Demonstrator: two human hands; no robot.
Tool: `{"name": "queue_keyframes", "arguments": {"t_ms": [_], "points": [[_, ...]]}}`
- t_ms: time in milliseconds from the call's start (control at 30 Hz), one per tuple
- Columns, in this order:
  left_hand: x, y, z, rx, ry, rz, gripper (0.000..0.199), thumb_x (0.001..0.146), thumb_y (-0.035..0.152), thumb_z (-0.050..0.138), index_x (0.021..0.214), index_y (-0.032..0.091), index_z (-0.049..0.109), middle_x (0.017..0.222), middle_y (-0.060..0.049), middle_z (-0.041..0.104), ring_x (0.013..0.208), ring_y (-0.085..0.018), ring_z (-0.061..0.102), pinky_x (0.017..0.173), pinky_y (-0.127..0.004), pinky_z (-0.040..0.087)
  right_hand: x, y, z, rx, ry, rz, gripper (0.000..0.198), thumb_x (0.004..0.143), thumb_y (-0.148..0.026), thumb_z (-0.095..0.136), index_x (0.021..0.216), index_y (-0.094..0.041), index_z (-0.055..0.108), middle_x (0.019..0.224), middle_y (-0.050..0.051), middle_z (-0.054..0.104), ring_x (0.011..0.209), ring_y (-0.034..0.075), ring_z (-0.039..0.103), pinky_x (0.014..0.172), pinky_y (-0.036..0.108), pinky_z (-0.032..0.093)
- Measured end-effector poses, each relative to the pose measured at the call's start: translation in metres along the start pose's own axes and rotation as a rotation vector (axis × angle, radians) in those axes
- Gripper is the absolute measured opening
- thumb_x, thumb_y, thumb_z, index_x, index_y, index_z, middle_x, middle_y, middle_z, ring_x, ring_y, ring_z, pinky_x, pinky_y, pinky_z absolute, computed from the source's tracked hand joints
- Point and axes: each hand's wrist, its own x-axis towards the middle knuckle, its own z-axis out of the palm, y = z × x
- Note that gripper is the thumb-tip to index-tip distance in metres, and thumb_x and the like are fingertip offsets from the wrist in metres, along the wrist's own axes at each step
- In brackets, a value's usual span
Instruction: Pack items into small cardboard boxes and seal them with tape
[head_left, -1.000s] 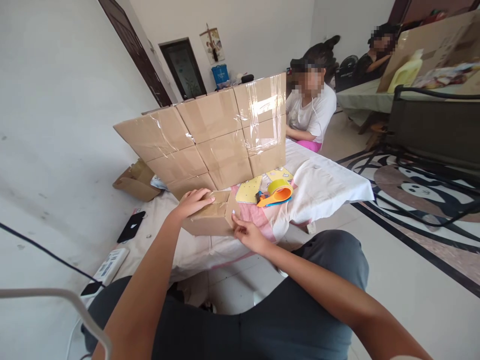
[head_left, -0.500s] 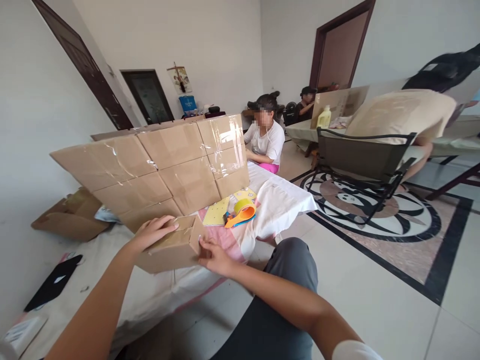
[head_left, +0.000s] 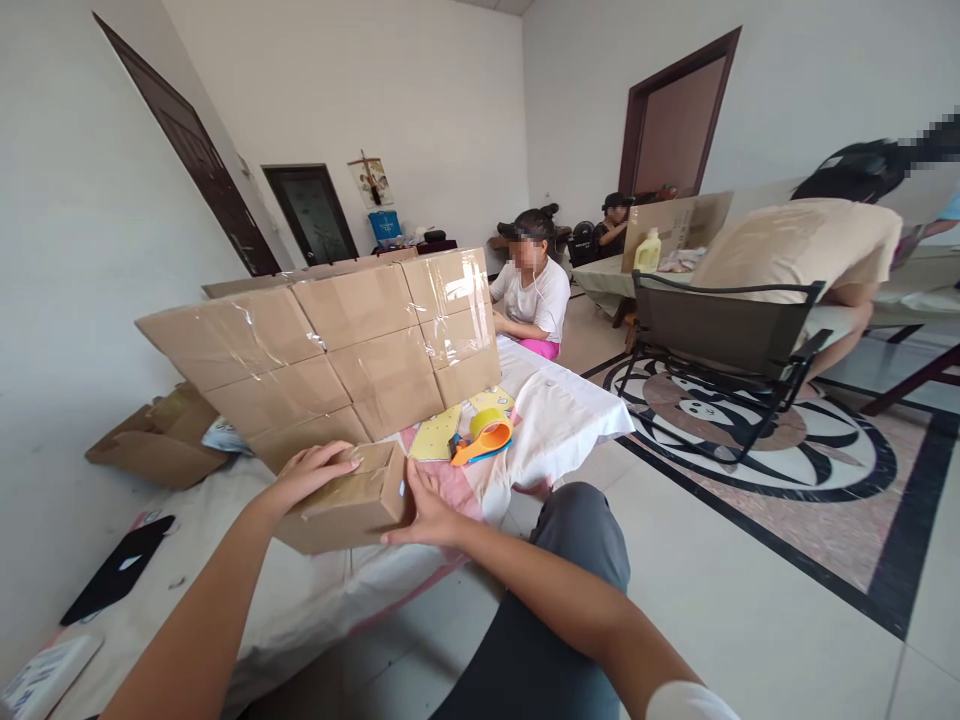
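Observation:
A small cardboard box (head_left: 341,518) rests on the cloth-covered table, with shiny clear tape along its top. My left hand (head_left: 319,475) lies over the top at the left, fingers curled onto the box. Against the right end, my right hand (head_left: 429,510) presses with its thumb low and its fingers up along the far edge, so the box sits between both hands. Beyond it, an orange tape dispenser (head_left: 480,445) with a yellowish roll lies on the cloth. Behind the box rises a stack of taped cardboard boxes (head_left: 375,345).
An opened carton (head_left: 161,435) leans near the wall at the left. A black flat item (head_left: 120,570) lies on the white cloth (head_left: 225,540). A co-worker in white (head_left: 536,290) sits past the stack; another person (head_left: 795,245) leans forward in a folding chair (head_left: 724,335) at right.
The box's right end flap, tilted outward before, now sits flat against the box. My right hand has gone from pinching its edge to spreading across that end. The camera view has shifted slightly.

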Motion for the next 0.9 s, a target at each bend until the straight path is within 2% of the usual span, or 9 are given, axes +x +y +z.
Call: {"name": "queue_keyframes", "arguments": {"t_ms": [100,200,300,367,433,600,733,800,900], "points": [[-0.003,0.004,-0.001,-0.035,-0.057,0.024,0.052,0.081,0.071,0.051,0.118,0.037,0.067,0.129,-0.001,0.066,0.133,-0.034,0.046,0.115,-0.047,0.029,0.009,-0.006,0.004,0.008,0.043,-0.019,0.152,0.054,-0.055,0.09,0.16,-0.026,-0.015,0.165,0.016,0.01,0.154,0.035,0.008,0.124,0.051,0.013],[-0.01,0.012,-0.005,-0.04,0.059,0.118,0.048,0.084,0.065,0.049,0.117,0.034,0.066,0.128,-0.002,0.067,0.128,-0.031,0.052,0.115,-0.047,0.031,0.019,-0.01,0.003,0.025,0.1,-0.076,0.149,0.045,-0.045,0.094,0.162,-0.024,0.005,0.153,0.016,0.031,0.144,0.034,0.031,0.118,0.048,0.03],[-0.026,0.01,-0.009,-0.076,0.537,0.186,0.046,0.088,0.057,0.048,0.12,0.028,0.063,0.132,-0.007,0.064,0.128,-0.031,0.052,0.114,-0.048,0.034,0.022,-0.012,-0.005,0.052,0.214,-0.135,0.127,0.041,-0.039,0.095,0.152,-0.022,0.035,0.136,0.012,0.049,0.129,0.034,0.047,0.112,0.049,0.039],[-0.044,-0.004,-0.004,-0.153,0.873,0.146,0.044,0.09,0.052,0.046,0.118,0.023,0.062,0.127,-0.012,0.064,0.124,-0.031,0.054,0.113,-0.048,0.037,0.019,-0.01,-0.015,0.09,0.286,-0.133,0.118,0.042,-0.037,0.095,0.146,-0.02,0.043,0.133,0.012,0.052,0.126,0.033,0.051,0.112,0.049,0.039],[-0.065,-0.027,0.009,-0.26,1.032,0.051,0.043,0.091,0.05,0.046,0.117,0.019,0.062,0.121,-0.014,0.064,0.119,-0.032,0.057,0.107,-0.049,0.044,0.012,-0.007,-0.028,0.14,0.347,-0.127,0.116,0.043,-0.036,0.095,0.146,-0.019,0.044,0.136,0.013,0.051,0.128,0.033,0.051,0.113,0.049,0.038],[-0.095,-0.08,0.059,-0.464,0.906,-0.205,0.039,0.083,0.051,0.053,0.106,0.02,0.062,0.113,-0.013,0.066,0.105,-0.033,0.063,0.096,-0.053,0.051,-0.022,-0.012,-0.077,0.259,0.547,-0.196,0.11,0.055,-0.04,0.091,0.15,-0.023,0.04,0.145,0.014,0.048,0.132,0.032,0.051,0.113,0.049,0.04],[-0.089,-0.076,0.071,-0.629,0.919,-0.297,0.041,0.081,0.051,0.055,0.109,0.021,0.061,0.114,-0.011,0.068,0.105,-0.032,0.065,0.095,-0.051,0.051,-0.051,-0.034,-0.13,0.11,0.859,-0.3,0.105,0.06,-0.042,0.088,0.151,-0.025,0.039,0.147,0.013,0.045,0.136,0.031,0.047,0.113,0.049,0.04],[-0.087,-0.07,0.071,-0.622,0.881,-0.26,0.042,0.081,0.051,0.056,0.111,0.022,0.061,0.115,-0.011,0.068,0.105,-0.031,0.065,0.095,-0.049,0.051,-0.062,-0.036,-0.158,0.041,1.041,-0.264,0.103,0.061,-0.043,0.087,0.151,-0.026,0.039,0.146,0.013,0.045,0.138,0.031,0.043,0.111,0.049,0.042],[-0.087,-0.07,0.074,-0.61,0.81,-0.244,0.045,0.082,0.054,0.054,0.112,0.022,0.06,0.113,-0.01,0.068,0.101,-0.029,0.065,0.093,-0.048,0.052,-0.079,-0.019,-0.197,0.031,1.263,-0.153,0.092,0.068,-0.047,0.08,0.147,-0.023,0.04,0.132,0.013,0.053,0.124,0.03,0.054,0.1,0.048,0.05]]}}
